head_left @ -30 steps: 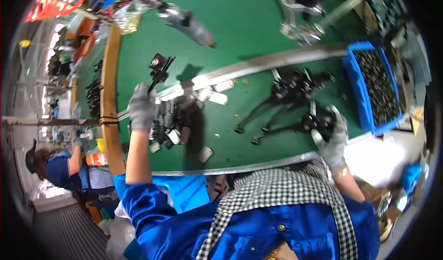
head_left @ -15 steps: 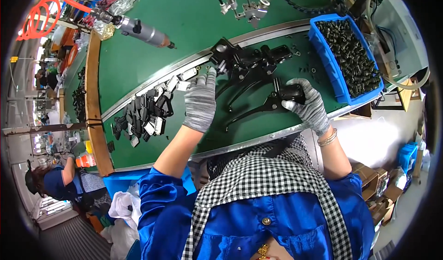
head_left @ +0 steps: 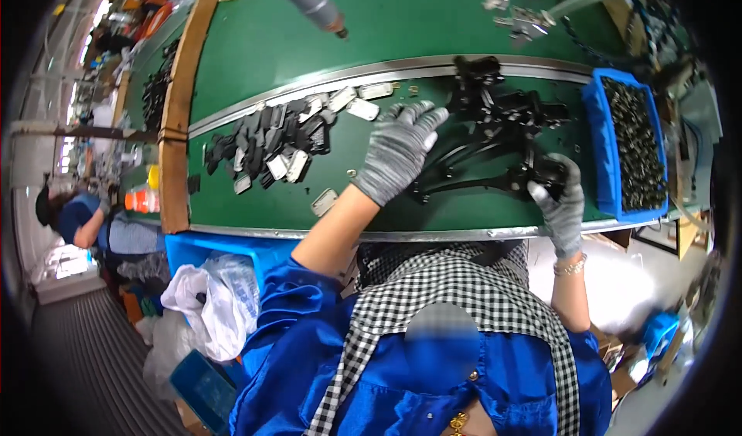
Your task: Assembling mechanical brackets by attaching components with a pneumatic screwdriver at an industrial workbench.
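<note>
My right hand [head_left: 563,208], in a grey knit glove, is closed around the body of a black brake lever [head_left: 514,179]. Its long arm points left over the green bench. My left hand [head_left: 396,154], gloved the same way, hovers open with its fingers stretched toward several more black brake levers [head_left: 502,111] lying together farther back. Its fingertips come close to the leftmost of them; whether they touch is unclear. Left of that hand lies a heap of small black and white caps [head_left: 282,138]. One pale cap [head_left: 325,202] sits apart near the front edge.
A blue bin [head_left: 609,158] full of small dark cylindrical parts stands at the right. A power screwdriver [head_left: 313,3] and a metal fixture [head_left: 525,18] hang above the back. A wooden rail [head_left: 179,111] bounds the left side. Beyond it, a person [head_left: 73,216] is at the far left.
The whole view has shifted, so the bench and bin appear turned. My left hand's fingers have spread near the rear brake levers. My right hand still holds its brake lever.
</note>
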`<action>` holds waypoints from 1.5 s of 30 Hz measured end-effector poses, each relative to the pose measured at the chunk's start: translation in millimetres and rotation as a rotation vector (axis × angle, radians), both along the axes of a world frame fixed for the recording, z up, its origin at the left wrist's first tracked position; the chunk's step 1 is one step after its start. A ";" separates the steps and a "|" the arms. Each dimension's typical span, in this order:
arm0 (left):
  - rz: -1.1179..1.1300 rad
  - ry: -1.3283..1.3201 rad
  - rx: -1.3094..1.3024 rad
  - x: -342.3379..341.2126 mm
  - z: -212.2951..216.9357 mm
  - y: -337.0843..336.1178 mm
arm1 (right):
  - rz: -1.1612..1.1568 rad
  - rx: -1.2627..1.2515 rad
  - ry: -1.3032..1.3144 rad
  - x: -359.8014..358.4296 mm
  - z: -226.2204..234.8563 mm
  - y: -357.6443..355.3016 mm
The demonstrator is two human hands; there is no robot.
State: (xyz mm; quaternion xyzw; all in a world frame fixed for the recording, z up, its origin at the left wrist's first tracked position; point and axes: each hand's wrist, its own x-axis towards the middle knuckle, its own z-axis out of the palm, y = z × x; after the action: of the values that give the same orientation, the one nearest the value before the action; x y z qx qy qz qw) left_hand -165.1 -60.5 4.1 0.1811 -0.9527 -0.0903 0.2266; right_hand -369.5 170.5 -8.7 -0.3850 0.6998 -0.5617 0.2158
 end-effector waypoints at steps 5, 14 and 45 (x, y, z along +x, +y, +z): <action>0.280 0.075 0.047 81.9 18.1 20.3 | -0.103 -0.358 0.276 8.6 62.2 -10.5; 0.805 -0.115 0.464 186.2 10.4 44.6 | 0.628 0.364 0.819 94.7 86.4 -196.8; 0.078 0.413 0.674 45.5 63.4 -31.0 | 0.629 0.222 -0.278 56.7 97.2 -169.2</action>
State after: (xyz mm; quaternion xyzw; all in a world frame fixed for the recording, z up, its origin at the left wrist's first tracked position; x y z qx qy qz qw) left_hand -119.7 -91.5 67.5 0.2595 -0.7965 -0.4238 0.3444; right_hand -312.8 1.3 88.5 -0.4757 0.5678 -0.4353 0.5116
